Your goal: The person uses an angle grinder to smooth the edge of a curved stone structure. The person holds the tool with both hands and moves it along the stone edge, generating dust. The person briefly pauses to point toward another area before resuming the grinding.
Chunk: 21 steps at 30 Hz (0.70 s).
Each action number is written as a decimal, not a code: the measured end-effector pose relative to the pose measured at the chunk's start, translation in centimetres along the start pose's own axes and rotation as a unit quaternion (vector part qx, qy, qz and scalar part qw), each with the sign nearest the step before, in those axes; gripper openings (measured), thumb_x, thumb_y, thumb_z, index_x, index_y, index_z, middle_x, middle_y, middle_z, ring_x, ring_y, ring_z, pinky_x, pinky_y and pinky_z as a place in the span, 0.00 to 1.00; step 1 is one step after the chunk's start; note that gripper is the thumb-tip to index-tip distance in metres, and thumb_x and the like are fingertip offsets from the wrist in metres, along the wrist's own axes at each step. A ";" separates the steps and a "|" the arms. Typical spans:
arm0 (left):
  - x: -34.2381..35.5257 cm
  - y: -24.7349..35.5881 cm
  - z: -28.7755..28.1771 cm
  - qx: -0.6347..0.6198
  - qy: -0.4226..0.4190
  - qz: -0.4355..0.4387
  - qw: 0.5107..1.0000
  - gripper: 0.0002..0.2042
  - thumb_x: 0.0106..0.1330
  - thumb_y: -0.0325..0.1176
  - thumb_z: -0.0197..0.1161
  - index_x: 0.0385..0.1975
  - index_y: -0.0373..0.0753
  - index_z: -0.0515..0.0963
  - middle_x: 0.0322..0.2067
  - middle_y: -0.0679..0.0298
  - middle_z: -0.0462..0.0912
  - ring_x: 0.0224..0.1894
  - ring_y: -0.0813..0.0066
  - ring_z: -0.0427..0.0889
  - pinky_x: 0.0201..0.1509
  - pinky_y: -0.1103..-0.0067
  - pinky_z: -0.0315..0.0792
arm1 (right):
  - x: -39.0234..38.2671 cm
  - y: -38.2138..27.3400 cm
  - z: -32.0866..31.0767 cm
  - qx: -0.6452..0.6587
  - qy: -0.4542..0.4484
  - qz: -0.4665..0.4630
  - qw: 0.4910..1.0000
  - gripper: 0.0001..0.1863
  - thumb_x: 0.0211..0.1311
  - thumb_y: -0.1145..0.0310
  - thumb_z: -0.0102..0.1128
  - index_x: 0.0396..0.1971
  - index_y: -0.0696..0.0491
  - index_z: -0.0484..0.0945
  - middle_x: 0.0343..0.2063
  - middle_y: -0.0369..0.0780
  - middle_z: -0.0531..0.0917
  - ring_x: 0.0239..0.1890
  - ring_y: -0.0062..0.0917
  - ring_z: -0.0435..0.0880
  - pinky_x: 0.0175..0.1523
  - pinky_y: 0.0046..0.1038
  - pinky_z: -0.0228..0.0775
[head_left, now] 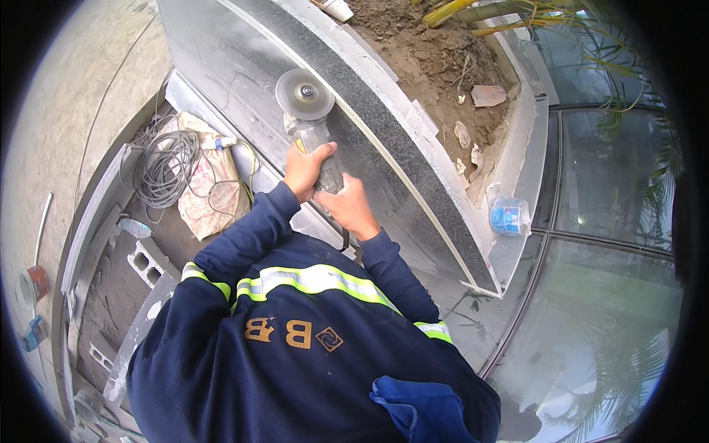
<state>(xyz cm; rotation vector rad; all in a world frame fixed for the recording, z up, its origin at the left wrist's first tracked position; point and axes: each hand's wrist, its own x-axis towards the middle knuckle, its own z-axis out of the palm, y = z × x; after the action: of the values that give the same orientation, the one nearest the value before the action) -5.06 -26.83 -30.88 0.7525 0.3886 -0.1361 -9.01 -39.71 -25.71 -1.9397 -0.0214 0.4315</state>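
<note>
Fingers (322, 150) of both hands clenched round angle grinder (316, 140) | left hand (306, 170), right hand (349, 208) | disc (304, 94) against dark stone edge (384, 125), far left | best kept steady, disc flat, cable coil (164, 168) well clear.

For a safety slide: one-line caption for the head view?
Both hands, left and right, grip an angle grinder against a grey stone slab.
</note>
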 end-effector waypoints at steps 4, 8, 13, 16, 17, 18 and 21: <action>0.8 0.7 -0.2 -0.005 0.008 0.016 1.000 0.14 0.63 0.26 0.72 0.45 0.32 0.78 0.36 0.61 0.84 0.33 0.72 0.84 0.37 0.70 0.80 | 1.1 -0.1 0.7 0.010 0.003 -0.032 0.999 0.15 0.54 0.69 0.72 0.36 0.63 0.79 0.22 0.36 0.83 0.23 0.16 0.79 0.28 0.27 0.70; 2.6 1.7 -0.9 0.010 -0.003 0.012 1.000 0.14 0.62 0.26 0.73 0.45 0.33 0.78 0.35 0.62 0.84 0.32 0.72 0.84 0.36 0.71 0.80 | 2.9 0.1 0.9 -0.010 -0.016 0.031 0.999 0.14 0.56 0.72 0.72 0.39 0.62 0.80 0.28 0.38 0.86 0.28 0.17 0.82 0.33 0.25 0.74; 1.6 0.9 -0.5 0.020 -0.004 0.020 1.000 0.17 0.66 0.27 0.70 0.51 0.34 0.73 0.38 0.60 0.81 0.31 0.68 0.85 0.35 0.70 0.83 | 2.0 0.6 0.5 -0.003 -0.016 0.033 0.999 0.12 0.57 0.73 0.72 0.38 0.61 0.80 0.27 0.37 0.85 0.26 0.17 0.82 0.31 0.24 0.73; 0.5 -0.5 -0.2 0.013 0.015 0.025 0.999 0.17 0.63 0.26 0.72 0.49 0.33 0.75 0.38 0.60 0.83 0.34 0.70 0.85 0.38 0.70 0.82 | 0.3 1.0 0.2 0.002 0.000 0.014 1.000 0.12 0.55 0.70 0.72 0.33 0.61 0.79 0.23 0.35 0.83 0.23 0.16 0.79 0.29 0.26 0.71; 0.2 -1.0 0.0 0.012 0.023 0.026 0.999 0.17 0.62 0.26 0.73 0.48 0.32 0.76 0.37 0.60 0.84 0.35 0.71 0.85 0.40 0.70 0.81 | -0.3 1.1 0.0 0.008 0.011 0.005 1.000 0.13 0.54 0.69 0.72 0.31 0.61 0.78 0.20 0.35 0.81 0.22 0.16 0.78 0.28 0.27 0.70; -0.2 -1.5 0.3 0.013 0.029 0.024 0.999 0.17 0.61 0.26 0.73 0.47 0.33 0.76 0.36 0.61 0.83 0.34 0.72 0.84 0.38 0.71 0.80 | -0.9 1.3 -0.3 0.028 0.002 0.001 1.000 0.12 0.55 0.69 0.71 0.31 0.61 0.78 0.21 0.35 0.81 0.22 0.16 0.78 0.28 0.27 0.70; -1.4 -2.4 0.8 0.018 0.008 0.025 1.000 0.17 0.61 0.26 0.73 0.47 0.32 0.76 0.37 0.61 0.83 0.34 0.73 0.83 0.38 0.71 0.80 | -2.3 1.8 -1.3 0.012 -0.003 0.001 1.000 0.13 0.56 0.70 0.71 0.33 0.61 0.78 0.21 0.34 0.82 0.22 0.16 0.78 0.28 0.27 0.70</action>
<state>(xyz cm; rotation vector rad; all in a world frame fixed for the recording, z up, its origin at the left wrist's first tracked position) -6.74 -29.15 -31.27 0.7987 0.3825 -0.0914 -11.06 -42.09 -26.19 -1.9146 -0.0181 0.4373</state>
